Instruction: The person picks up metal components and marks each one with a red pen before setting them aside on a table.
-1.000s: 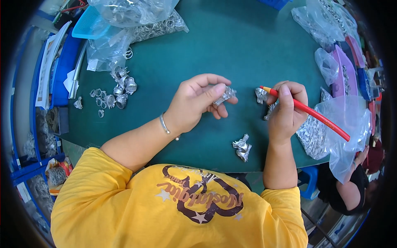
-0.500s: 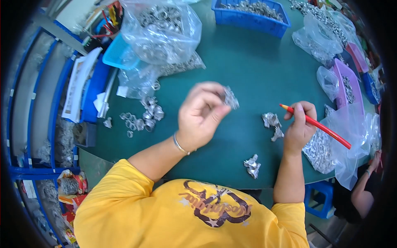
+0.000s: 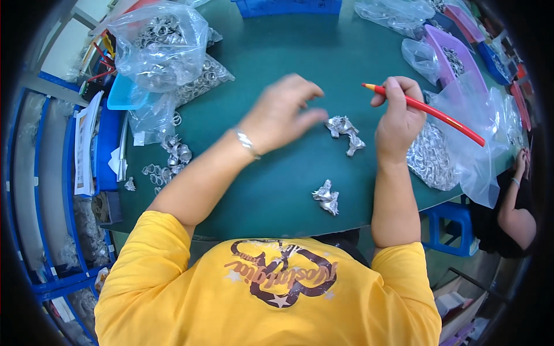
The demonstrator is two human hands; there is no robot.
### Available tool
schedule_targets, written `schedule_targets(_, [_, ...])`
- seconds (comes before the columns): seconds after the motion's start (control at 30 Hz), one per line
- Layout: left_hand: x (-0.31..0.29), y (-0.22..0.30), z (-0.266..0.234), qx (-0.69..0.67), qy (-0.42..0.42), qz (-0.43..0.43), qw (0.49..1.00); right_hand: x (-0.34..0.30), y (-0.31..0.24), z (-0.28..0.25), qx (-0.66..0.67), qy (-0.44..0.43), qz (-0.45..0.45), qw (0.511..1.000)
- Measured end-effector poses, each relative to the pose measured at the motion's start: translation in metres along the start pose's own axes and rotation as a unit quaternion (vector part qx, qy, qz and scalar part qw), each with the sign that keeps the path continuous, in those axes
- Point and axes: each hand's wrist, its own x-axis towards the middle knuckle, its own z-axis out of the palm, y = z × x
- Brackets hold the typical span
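My right hand (image 3: 399, 118) is closed round a red pencil (image 3: 441, 115), its sharpened tip pointing left. My left hand (image 3: 283, 112), smeared a little by motion, hovers over the green table (image 3: 259, 190) with thumb and fingers apart and nothing visible between them. Just right of its thumb lies a clump of crumpled, silvery metal pieces (image 3: 343, 128). Another such clump (image 3: 326, 197) rests nearer to me. Farther left, a loose pile of silver rings (image 3: 173, 153) sits by my left forearm.
Clear bags of metal rings (image 3: 164, 49) stand at the back left beside a light blue basket (image 3: 124, 92). A blue bin (image 3: 288, 7) is at the far edge. To the right are a bag of metal parts (image 3: 430, 155), a purple tray (image 3: 447, 55), a blue stool (image 3: 450, 228) and another person's arm (image 3: 513, 199).
My left hand no longer shows the silver piece it held, and its fingers have spread. My right hand still grips the pencil. The whole view has shifted, moving the scene up and left.
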Motion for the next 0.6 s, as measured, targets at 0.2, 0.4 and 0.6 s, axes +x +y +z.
schedule_targets(0.2, [-0.014, -0.013, 0.043, -0.024, -0.047, -0.056, 0.997, -0.004, 0.001, 0.001, -0.001, -0.028, 0.008, 1.000])
schedule_targets(0.4, [-0.049, -0.003, 0.013, -0.406, -0.032, -0.322, 0.855, -0.022, -0.001, 0.016, 0.015, -0.192, 0.081, 0.978])
schedule_targets(0.6, [-0.078, -0.009, 0.018, -0.455, 0.111, -0.135, 0.873, -0.036, 0.000, 0.026, -0.072, -0.367, 0.025, 0.927])
